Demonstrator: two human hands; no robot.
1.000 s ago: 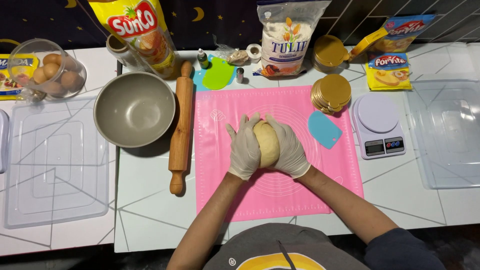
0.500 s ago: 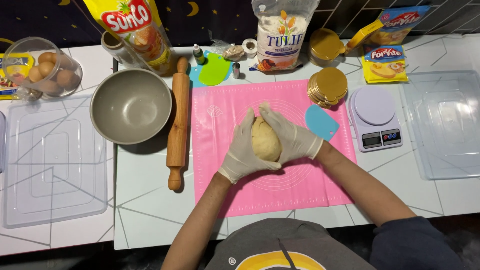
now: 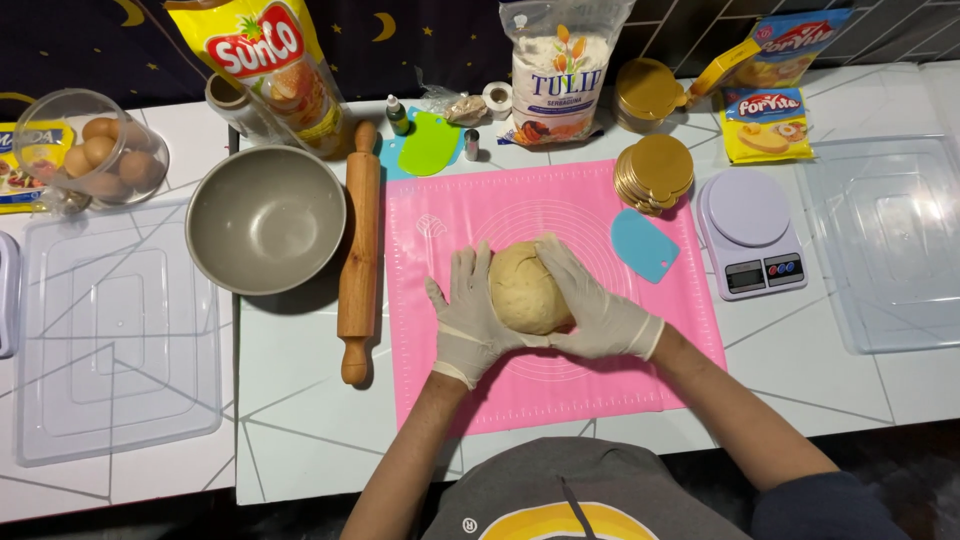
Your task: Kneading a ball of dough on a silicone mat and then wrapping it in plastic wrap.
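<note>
At ten o'clock a glass bowl [image 3: 92, 150] holds eggs [image 3: 100, 155]; the grey bowl [image 3: 266, 219] sits bare. Mid-mat, both gloved hands — left hand [image 3: 468, 318], right hand [image 3: 592, 305] — cup the dough ball [image 3: 525, 287] on the pink mat [image 3: 560, 380].

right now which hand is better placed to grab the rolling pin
Left. The left hand cups the dough ball's side nearest the rolling pin, which lies just off the pink mat's left edge. The right hand would have to cross over the dough.

The white table [image 3: 300, 400] carries a pink mat [image 3: 560, 390], a grey bowl [image 3: 265, 218], a wooden rolling pin [image 3: 358, 250] (beside the bowl), a kitchen scale [image 3: 750, 232] and clear trays [image 3: 110, 330].
</note>
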